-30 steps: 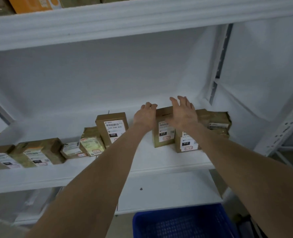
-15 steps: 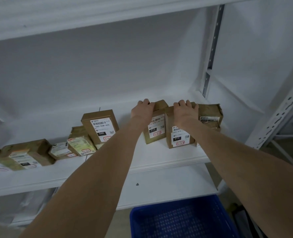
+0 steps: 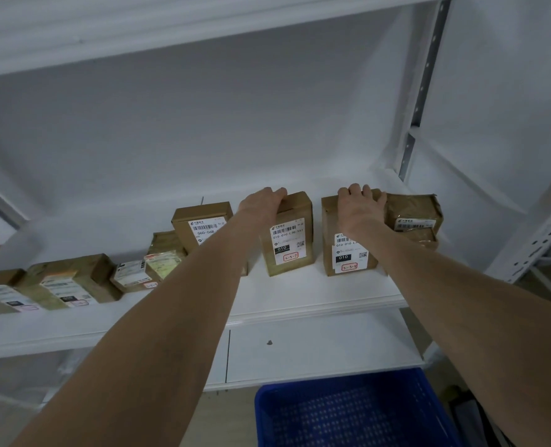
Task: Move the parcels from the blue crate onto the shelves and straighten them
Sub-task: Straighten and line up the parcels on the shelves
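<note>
Two upright brown parcels with white labels stand side by side on the white shelf (image 3: 300,295). My left hand (image 3: 263,201) grips the top of the left parcel (image 3: 288,246), fingers curled over its back edge. My right hand (image 3: 359,206) grips the top of the right parcel (image 3: 343,253) the same way. A small gap separates the two parcels. The blue crate (image 3: 348,414) sits on the floor below, with only its mesh bottom showing.
A crumpled brown parcel (image 3: 414,217) lies right of my right hand, against the shelf's end. Left stand a taller parcel (image 3: 200,225) and several flatter ones (image 3: 67,282). A grey upright (image 3: 419,91) and a perforated post (image 3: 538,240) frame the right side.
Both hands came down from open above the parcels and closed on their tops. The two parcels have been pulled apart and stand squarer. The view shifted slightly downward.
</note>
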